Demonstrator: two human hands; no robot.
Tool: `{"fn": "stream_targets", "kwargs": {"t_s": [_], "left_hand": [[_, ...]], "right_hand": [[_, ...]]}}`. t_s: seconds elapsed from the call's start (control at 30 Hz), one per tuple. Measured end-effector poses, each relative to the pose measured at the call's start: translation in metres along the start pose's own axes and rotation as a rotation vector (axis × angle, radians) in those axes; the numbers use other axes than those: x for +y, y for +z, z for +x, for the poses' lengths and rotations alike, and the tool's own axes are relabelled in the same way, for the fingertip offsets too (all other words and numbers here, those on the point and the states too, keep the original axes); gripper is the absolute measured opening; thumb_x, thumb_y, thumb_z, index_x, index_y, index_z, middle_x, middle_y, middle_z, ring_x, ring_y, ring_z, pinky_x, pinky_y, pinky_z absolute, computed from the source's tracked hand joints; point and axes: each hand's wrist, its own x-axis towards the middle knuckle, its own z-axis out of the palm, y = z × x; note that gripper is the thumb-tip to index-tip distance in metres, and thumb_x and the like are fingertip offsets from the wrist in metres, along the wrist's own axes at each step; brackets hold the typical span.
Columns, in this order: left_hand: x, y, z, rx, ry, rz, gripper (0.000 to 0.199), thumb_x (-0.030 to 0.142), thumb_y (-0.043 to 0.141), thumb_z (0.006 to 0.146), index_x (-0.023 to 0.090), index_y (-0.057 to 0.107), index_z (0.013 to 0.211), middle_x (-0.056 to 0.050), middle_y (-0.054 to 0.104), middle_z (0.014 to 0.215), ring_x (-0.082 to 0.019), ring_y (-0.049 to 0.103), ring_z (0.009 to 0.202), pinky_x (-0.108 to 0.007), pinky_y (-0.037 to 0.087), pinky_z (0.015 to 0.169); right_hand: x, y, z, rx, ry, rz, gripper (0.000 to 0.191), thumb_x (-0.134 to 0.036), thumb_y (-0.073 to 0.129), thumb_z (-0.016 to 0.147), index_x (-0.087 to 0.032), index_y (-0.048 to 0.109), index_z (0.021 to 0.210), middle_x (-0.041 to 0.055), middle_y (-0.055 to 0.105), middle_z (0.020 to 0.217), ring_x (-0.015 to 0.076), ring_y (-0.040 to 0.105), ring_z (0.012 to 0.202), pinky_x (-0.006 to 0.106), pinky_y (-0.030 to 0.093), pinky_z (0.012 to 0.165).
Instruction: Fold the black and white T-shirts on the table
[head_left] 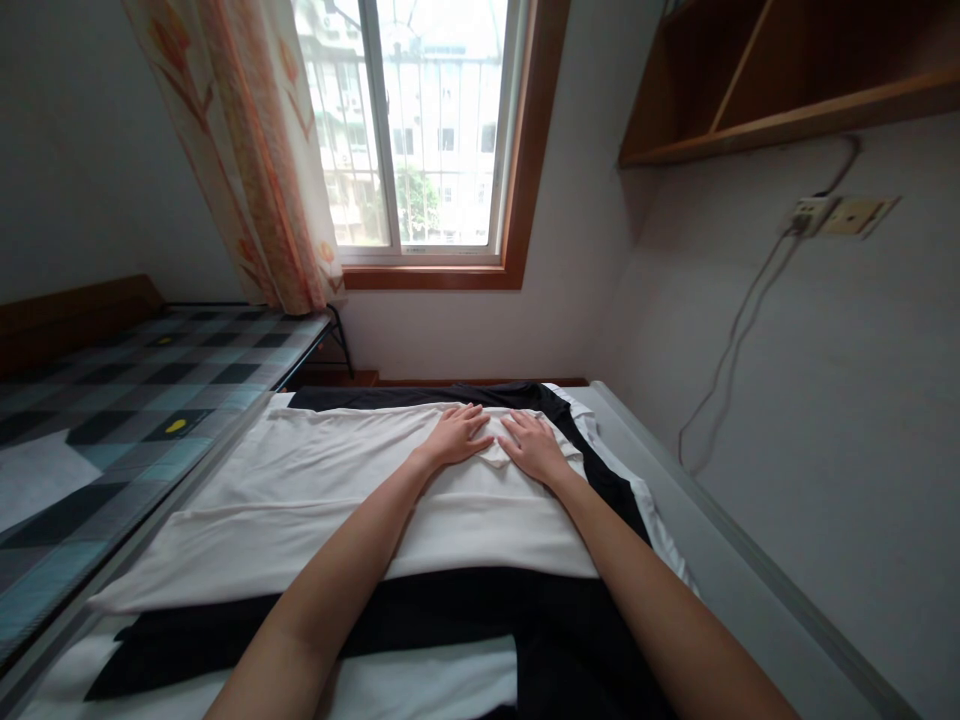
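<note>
Both arms reach forward over a white garment (pixel 300 480) that lies spread out, with soft wrinkles across it. My left hand (pixel 459 434) rests flat on its far part, fingers spread. Just to the right, my right hand (pixel 532 445) also presses flat on the white cloth, fingers apart, near a small fold between the hands. Under the white garment lies a black garment (pixel 480 610), showing along the near side, the far edge and the right. More white cloth (pixel 435 680) shows nearest to me and along the right edge.
The clothes lie on a grey-white surface (pixel 652 480) against the right wall. On the left stands a bed with a checked mattress (pixel 202 360) and a white sheet of paper (pixel 41 475). Ahead are a window (pixel 442 130) and a curtain (pixel 247 150). A cable (pixel 731 350) hangs from a socket (pixel 814 215).
</note>
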Motion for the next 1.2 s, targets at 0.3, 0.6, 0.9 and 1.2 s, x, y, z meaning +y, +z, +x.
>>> {"fn": "stream_targets", "kwargs": {"t_s": [0.3,0.6,0.9,1.2], "left_hand": [[0.0014,-0.0016,0.0001,-0.009,-0.008,-0.002,0.054,0.055,0.046,0.092,0.024,0.054,0.136,-0.010,0.042,0.151,-0.027,0.035,0.141,-0.045,0.025,0.116],[0.0019,-0.0026,0.0000,-0.027,-0.011,0.015,0.057,0.057,0.043,0.092,0.023,0.053,0.137,-0.009,0.041,0.151,-0.026,0.034,0.142,-0.044,0.023,0.117],[0.0006,-0.0011,0.0001,-0.024,-0.009,0.019,0.057,0.057,0.043,0.092,0.023,0.053,0.137,-0.009,0.041,0.151,-0.026,0.034,0.141,-0.044,0.023,0.117],[0.0007,-0.0018,0.0001,-0.023,-0.004,0.016,0.057,0.057,0.043,0.092,0.024,0.052,0.137,-0.009,0.042,0.151,-0.026,0.034,0.141,-0.045,0.024,0.116]], "right_hand": [[-0.0004,-0.0007,0.0000,0.004,-0.003,0.010,0.046,-0.043,0.044,0.095,-0.021,0.058,0.132,0.0111,0.048,0.146,0.0267,0.039,0.136,0.046,0.027,0.110],[0.0007,-0.0001,0.0004,-0.004,0.000,0.024,0.045,-0.043,0.044,0.095,-0.022,0.058,0.133,0.0104,0.047,0.147,0.0277,0.039,0.136,0.047,0.027,0.110],[-0.0001,-0.0002,-0.0004,0.002,-0.001,0.018,0.046,-0.042,0.044,0.095,-0.020,0.058,0.132,0.0114,0.047,0.146,0.0277,0.039,0.136,0.047,0.026,0.111],[0.0009,0.0012,0.0005,0.008,-0.001,0.025,0.046,-0.044,0.043,0.095,-0.021,0.058,0.133,0.0108,0.047,0.147,0.0273,0.039,0.136,0.047,0.027,0.110]]}}
